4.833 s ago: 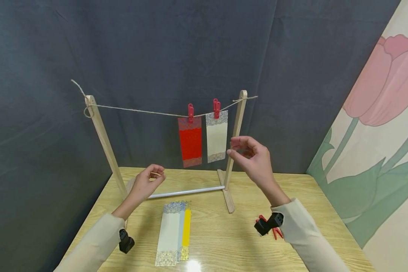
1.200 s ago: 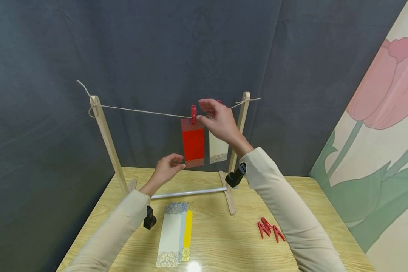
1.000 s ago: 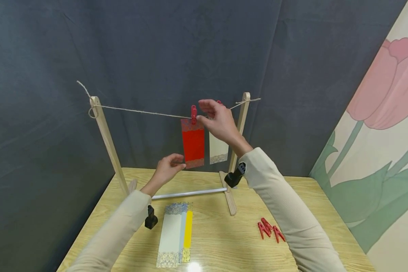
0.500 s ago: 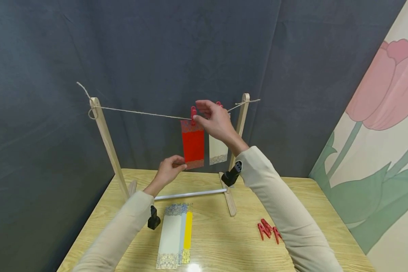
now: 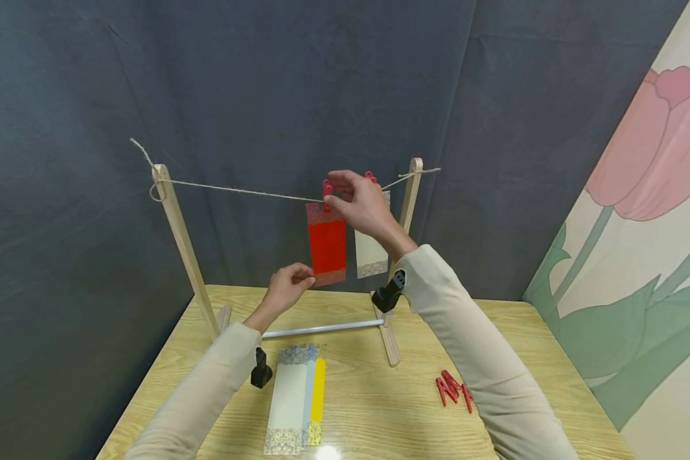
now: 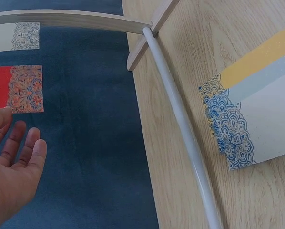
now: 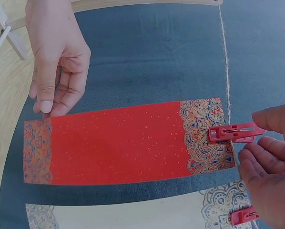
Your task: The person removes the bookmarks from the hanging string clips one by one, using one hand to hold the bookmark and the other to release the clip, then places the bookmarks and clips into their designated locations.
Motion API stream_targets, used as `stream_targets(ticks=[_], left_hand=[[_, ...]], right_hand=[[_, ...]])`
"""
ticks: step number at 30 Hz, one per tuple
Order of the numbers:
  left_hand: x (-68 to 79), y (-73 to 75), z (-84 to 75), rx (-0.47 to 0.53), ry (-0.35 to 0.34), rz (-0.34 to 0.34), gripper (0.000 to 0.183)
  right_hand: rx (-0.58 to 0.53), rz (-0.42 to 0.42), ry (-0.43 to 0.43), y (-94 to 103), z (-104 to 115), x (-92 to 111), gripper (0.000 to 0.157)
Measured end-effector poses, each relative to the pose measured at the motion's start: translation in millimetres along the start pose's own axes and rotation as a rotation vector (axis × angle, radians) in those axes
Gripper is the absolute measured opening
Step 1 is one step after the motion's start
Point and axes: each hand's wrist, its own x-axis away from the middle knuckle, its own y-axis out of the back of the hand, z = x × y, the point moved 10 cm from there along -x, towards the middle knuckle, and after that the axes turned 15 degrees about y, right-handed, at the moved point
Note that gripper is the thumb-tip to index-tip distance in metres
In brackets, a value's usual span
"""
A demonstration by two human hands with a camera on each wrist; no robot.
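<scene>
A red card with patterned ends hangs from a twine line, held by a red clothespin. My left hand pinches the card's left edge near its bottom between thumb and index finger, the other fingers loosely curved. Up at the line, my right hand has its thumb and fingers on either side of that clothespin's handles, pinching them. Its jaws still grip the card's top edge. Partly behind this hand hangs a cream card, with a second red clothespin at its top.
Cream, pale blue and yellow cards lie overlapping below the rack's white crossbar. Several red clothespins lie at the right, partly by the right sleeve. Wooden posts carry the twine; a dark curtain hangs behind.
From beside the right post, my right hand has come left to the red card's clothespin. My left hand has moved right to the card's lower edge, its fingertips closing there during the last second.
</scene>
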Motion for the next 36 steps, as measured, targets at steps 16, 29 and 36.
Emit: stream_targets(ticks=[16, 29, 36], left_hand=[[-0.7, -4.6, -0.3, -0.03, 0.02, 0.005, 0.015], [2.2, -0.4, -1.9, -0.03, -0.002, -0.006, 0.012], [4.9, 5.9, -2.1, -0.038, -0.004, -0.011, 0.012]], right_hand=[[0.031, -0.002, 0.005, -0.9, -2, -5, 0.045], [0.02, -0.017, -0.007, -1.9, -5, -6, 0.041], [0.035, -0.028, 0.01, -1.1, -4, -6, 0.037]])
